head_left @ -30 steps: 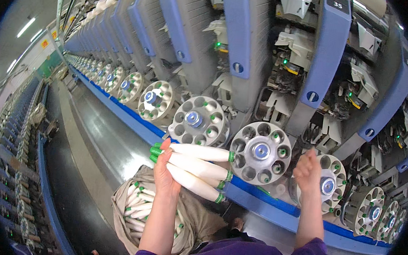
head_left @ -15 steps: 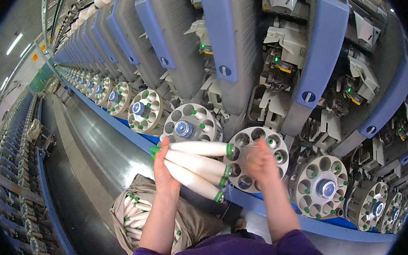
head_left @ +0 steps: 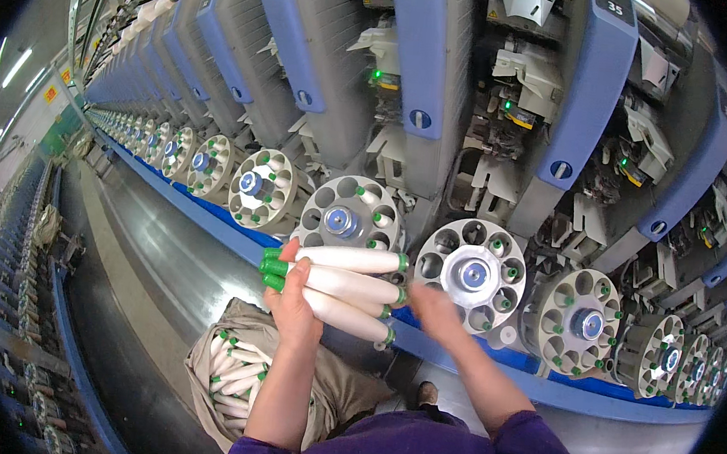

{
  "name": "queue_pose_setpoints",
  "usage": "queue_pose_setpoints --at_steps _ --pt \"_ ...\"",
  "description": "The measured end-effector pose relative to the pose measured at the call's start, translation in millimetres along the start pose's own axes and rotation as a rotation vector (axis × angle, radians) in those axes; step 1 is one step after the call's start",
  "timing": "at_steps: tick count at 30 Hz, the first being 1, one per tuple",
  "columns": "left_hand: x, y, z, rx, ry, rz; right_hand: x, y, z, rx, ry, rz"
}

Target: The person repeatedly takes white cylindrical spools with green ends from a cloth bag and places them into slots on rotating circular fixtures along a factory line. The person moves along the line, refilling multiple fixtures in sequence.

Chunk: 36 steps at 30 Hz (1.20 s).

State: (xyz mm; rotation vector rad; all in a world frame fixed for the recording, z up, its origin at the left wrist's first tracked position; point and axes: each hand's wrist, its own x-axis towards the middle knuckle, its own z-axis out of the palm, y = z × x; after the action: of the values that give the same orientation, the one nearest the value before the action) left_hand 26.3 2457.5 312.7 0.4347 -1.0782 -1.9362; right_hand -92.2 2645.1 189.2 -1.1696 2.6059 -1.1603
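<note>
My left hand [head_left: 294, 307] is closed round a bunch of several white yarn bobbins [head_left: 345, 284] with green ends. They lie roughly level, pointing right. My right hand [head_left: 435, 313] is beside the bobbins' right-hand ends, blurred by motion; its fingers cannot be made out, nor whether it touches a bobbin. Just above it is a round white bobbin magazine [head_left: 432, 266] with a ring of holes, some showing green-tipped bobbins. Behind the held bunch stands another magazine [head_left: 323, 197] with a blue hub, its lower part hidden.
Below my left forearm a grey-brown cloth sack [head_left: 337, 380] holds many similar bobbins. More magazines [head_left: 576, 319] line a blue rail [head_left: 490, 359] to both sides. Blue-and-grey winding units [head_left: 413, 58] rise behind them. Another machine row [head_left: 8, 282] runs along the far left.
My right hand has moved down and left, from in front of the magazine to the bobbins' ends. The magazine's hub is now uncovered. My left hand still holds the bunch.
</note>
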Motion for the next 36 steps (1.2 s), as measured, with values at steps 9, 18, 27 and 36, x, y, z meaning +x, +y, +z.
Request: queue_pose_setpoints --at_steps 9,18,27,36 --pt "13.6 10.2 -13.4 -0.160 -0.016 -0.120 -31.1 -47.4 -35.7 1.000 -0.059 0.534" --pt "15.9 12.3 -24.7 -0.185 -0.005 -0.040 -70.6 27.6 -53.6 1.333 -0.037 0.587" --pt "1.8 -2.5 -9.2 -0.212 -0.167 0.089 -41.0 -49.6 -15.9 1.042 -0.211 0.410" --pt "18.2 -15.2 -10.8 -0.099 0.101 0.033 -28.8 -38.9 -11.1 0.205 0.107 -0.240"
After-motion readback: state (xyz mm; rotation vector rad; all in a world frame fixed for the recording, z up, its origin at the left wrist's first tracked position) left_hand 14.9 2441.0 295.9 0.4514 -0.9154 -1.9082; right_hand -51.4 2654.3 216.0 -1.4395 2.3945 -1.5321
